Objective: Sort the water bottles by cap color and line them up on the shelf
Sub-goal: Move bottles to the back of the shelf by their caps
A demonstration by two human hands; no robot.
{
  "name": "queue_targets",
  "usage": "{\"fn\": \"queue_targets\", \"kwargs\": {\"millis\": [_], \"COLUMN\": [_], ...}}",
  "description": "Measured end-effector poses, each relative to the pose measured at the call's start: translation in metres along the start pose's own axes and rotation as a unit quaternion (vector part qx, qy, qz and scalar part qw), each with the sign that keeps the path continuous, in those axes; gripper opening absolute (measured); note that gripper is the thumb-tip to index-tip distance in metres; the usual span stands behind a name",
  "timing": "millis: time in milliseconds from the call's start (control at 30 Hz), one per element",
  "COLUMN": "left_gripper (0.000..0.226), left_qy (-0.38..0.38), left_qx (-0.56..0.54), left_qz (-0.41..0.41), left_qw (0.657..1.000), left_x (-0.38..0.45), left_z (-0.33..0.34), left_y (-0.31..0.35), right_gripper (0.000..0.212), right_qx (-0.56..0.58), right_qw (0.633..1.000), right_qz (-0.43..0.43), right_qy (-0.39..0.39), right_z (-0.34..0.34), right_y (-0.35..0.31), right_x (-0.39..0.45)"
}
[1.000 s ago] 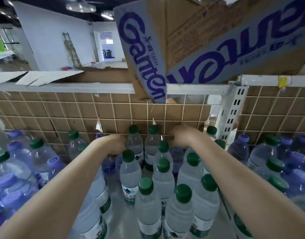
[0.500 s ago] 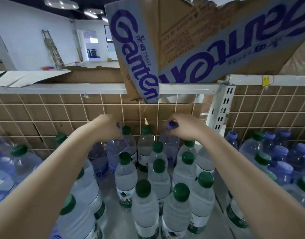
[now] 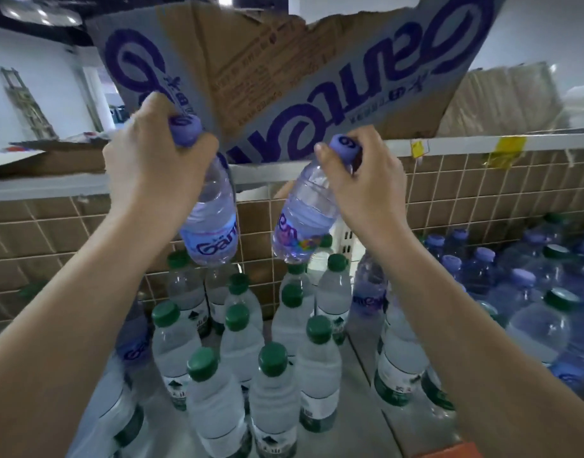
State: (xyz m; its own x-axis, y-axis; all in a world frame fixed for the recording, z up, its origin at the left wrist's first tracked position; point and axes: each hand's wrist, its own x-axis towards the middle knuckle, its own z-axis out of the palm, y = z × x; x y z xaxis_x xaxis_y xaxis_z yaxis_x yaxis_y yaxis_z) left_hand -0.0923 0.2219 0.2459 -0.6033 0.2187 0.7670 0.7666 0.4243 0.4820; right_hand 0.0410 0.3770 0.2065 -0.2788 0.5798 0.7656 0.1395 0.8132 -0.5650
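My left hand [image 3: 151, 163] grips a purple-capped bottle [image 3: 213, 223] by its neck and holds it in the air, tilted. My right hand [image 3: 363, 180] pinches the neck of a second purple-capped bottle [image 3: 303, 226], which also hangs tilted above the shelf. Below them stand several green-capped bottles [image 3: 270, 385] in close rows on the shelf [image 3: 360, 428]. A mixed crowd of purple-capped bottles [image 3: 515, 292] and green-capped ones fills the shelf section at the right.
A torn Ganten cardboard box [image 3: 284, 77] sits on the upper shelf rail [image 3: 482, 145], hanging just above my hands. Brown mesh-backed cardboard [image 3: 52, 246] closes the back. A white slotted upright [image 3: 346, 239] divides the sections. One purple-labelled bottle [image 3: 368, 292] stands beside it.
Both hands have lifted their purple-capped bottles up out of the back row to the height of the upper rail. The view has swung right and closer.
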Motion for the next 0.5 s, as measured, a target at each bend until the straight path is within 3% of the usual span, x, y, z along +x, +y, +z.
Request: {"fn": "queue_targets", "kwargs": {"millis": [300, 500], "left_gripper": [0.026, 0.025], "left_qy": [0.040, 0.060], "left_qx": [-0.062, -0.096], "left_qz": [0.021, 0.006], "left_qw": [0.997, 0.994], "left_x": [-0.039, -0.070], "left_z": [0.051, 0.113], "left_y": [0.122, 0.220], "right_gripper": [0.029, 0.027], "right_qx": [0.031, 0.017], "right_qw": [0.993, 0.995], "right_qz": [-0.003, -0.012], "right_qy": [0.110, 0.102], "right_z": [-0.107, -0.194], "right_y": [0.071, 0.152], "right_x": [0.024, 0.054]}}
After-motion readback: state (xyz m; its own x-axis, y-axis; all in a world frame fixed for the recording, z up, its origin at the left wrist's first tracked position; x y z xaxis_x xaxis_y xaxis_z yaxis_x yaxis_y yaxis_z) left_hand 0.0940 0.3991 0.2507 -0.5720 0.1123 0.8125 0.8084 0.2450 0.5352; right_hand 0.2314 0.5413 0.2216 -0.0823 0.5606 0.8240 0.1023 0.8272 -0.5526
